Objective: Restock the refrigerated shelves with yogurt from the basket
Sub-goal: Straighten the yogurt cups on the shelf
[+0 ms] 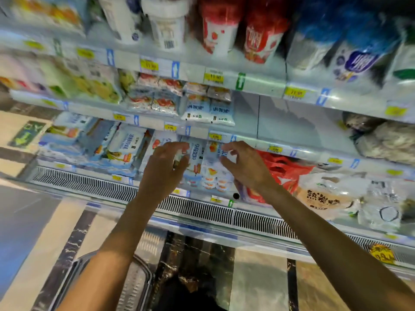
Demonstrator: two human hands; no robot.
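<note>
Both my hands reach into a lower shelf of the refrigerated case. My left hand (pixel 167 162) hovers with loosely curled fingers at the left side of a white-and-blue yogurt multipack (pixel 196 162). My right hand (pixel 243 163) is at the right of a neighbouring multipack with orange fruit print (pixel 212 169), fingers bent and spread. Neither hand plainly grips a pack; the view is blurred by motion. The basket (pixel 125 286) shows as a grey rim at the bottom, between my forearms.
Shelves above carry more yogurt packs (pixel 207 111) and tall cups (pixel 219 30), with yellow price tags along the shelf edges (pixel 213 77). A red bag (pixel 284 173) and pale bagged goods (pixel 323 198) lie to the right. A vent grille (pixel 202 208) runs along the case front.
</note>
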